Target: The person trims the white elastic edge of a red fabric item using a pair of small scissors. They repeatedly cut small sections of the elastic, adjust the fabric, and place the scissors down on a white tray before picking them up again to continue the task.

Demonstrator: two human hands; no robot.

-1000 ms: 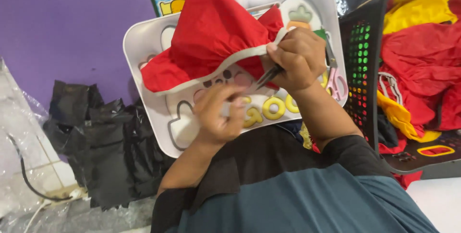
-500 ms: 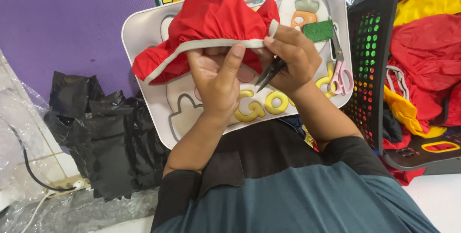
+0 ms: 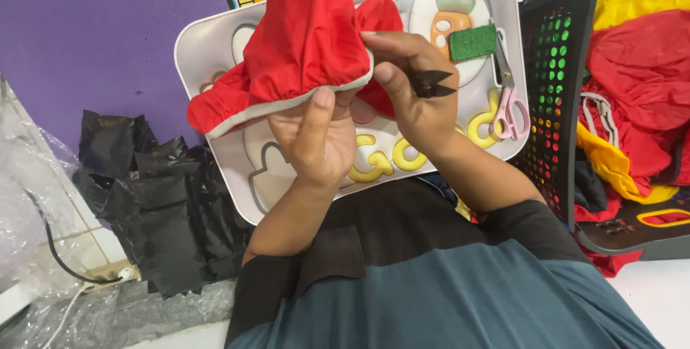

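Two hands share one red fabric piece (image 3: 305,40), held up over the white tray (image 3: 208,40) so its white-trimmed edge faces you. Your left hand (image 3: 316,137) is clamped on that hem from below, thumb pressed up against the trim, likely to keep the seam taut. Your right hand (image 3: 410,83), at three o'clock of the cloth, pinches the same edge while small black snips (image 3: 431,83) sit tucked against its palm, kept ready. Pink scissors (image 3: 507,101) and a green sponge (image 3: 473,42) lie on the tray at three o'clock; a black basket (image 3: 557,119) of red and yellow cloth stands beyond.
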